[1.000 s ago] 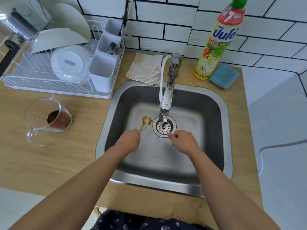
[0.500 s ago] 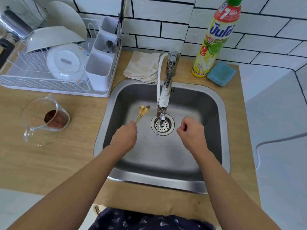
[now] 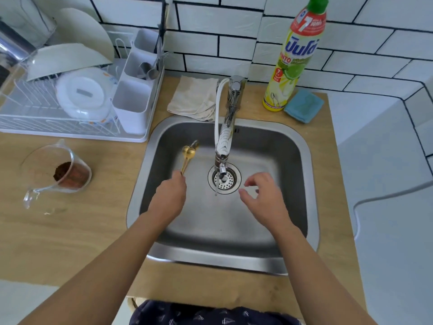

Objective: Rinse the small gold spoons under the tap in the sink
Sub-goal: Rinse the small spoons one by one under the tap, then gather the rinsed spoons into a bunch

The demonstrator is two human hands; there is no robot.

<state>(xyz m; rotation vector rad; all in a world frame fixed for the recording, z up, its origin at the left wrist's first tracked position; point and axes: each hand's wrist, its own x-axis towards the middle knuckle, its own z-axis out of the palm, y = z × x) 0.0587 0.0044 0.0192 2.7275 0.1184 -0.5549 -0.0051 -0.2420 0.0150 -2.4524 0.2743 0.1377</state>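
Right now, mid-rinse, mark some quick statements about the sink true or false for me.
1. The left hand holds the gold spoons by their handles. True.
2. The spoons sit directly under the tap spout. False: they are off to its left.
3. The right hand holds a spoon. False: it is empty, fingers loosely spread.
4. The blue sponge lies beside the dish soap bottle. True.
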